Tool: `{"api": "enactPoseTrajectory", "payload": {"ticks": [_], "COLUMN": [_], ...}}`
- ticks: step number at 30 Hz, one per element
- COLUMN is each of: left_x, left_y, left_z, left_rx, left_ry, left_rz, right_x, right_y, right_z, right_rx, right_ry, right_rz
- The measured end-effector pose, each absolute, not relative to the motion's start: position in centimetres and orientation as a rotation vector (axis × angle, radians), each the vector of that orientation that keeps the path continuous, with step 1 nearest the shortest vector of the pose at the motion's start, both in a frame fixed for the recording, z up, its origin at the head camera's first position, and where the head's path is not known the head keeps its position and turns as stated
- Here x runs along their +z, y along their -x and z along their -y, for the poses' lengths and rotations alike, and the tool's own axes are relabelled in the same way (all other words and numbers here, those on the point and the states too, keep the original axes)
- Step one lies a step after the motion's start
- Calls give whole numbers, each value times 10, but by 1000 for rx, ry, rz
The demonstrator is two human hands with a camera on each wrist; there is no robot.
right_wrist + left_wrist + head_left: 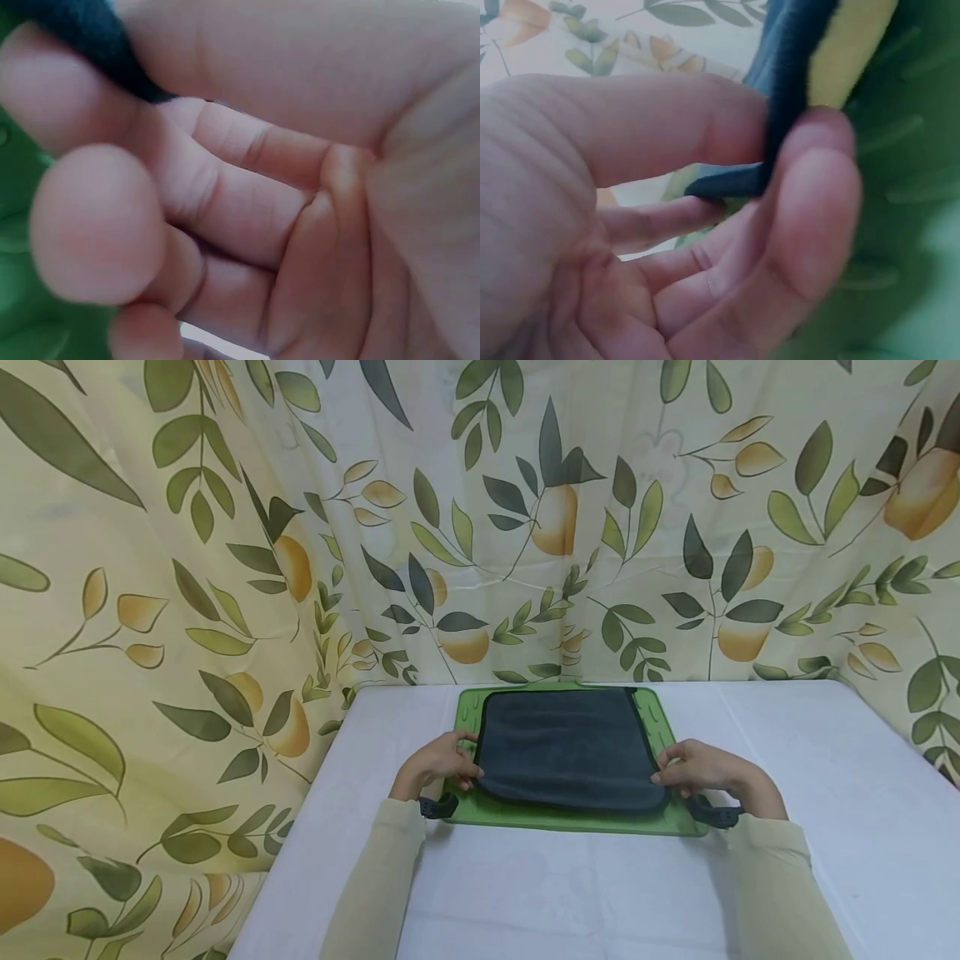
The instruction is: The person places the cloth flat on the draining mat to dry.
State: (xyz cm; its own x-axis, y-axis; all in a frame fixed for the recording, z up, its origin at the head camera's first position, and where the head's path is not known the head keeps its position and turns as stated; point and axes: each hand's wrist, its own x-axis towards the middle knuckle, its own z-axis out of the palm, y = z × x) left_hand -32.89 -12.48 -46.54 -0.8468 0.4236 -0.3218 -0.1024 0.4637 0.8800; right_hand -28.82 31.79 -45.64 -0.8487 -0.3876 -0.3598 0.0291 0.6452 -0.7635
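Observation:
A dark, roughly rectangular cloth piece [566, 747] with rounded corners and a black bound edge lies over a green board [510, 815]. At its left edge, my left hand [446, 760] pinches the dark edge [780, 90] between thumb and fingers; a yellow strip shows beside that edge in the left wrist view. My right hand [705, 767] pinches the opposite edge near the lower right corner. In the right wrist view a bit of the dark cloth [94, 45] sits between thumb and index finger. Most of the board's middle is hidden under the cloth.
The board rests on a table with a white cover [517, 893], close to its far edge. Behind and to the left hangs a curtain [480, 568] printed with leaves and orange fruit. Both wrists wear black straps [716, 812].

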Motion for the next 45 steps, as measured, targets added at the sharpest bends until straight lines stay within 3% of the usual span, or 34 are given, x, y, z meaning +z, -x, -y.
{"api": "enactPoseTrajectory", "payload": {"ticks": [17, 29, 39, 45], "left_x": [-475, -481, -479, -472], "left_y": [333, 340, 361, 385], "left_z": [120, 111, 102, 101], "left_rx": [1243, 1251, 1150, 1051], "left_ry": [-206, -176, -188, -215], "left_rz": [-2484, -2661, -2709, -2751], "right_x": [-462, -468, -466, -461], "right_y": [292, 300, 309, 332], "right_z": [-317, -307, -304, -309], "right_rx": [-1112, -1261, -1332, -1290], "right_ry": [80, 108, 163, 226], "right_rz": [-2523, -2603, -2569, -2502]}}
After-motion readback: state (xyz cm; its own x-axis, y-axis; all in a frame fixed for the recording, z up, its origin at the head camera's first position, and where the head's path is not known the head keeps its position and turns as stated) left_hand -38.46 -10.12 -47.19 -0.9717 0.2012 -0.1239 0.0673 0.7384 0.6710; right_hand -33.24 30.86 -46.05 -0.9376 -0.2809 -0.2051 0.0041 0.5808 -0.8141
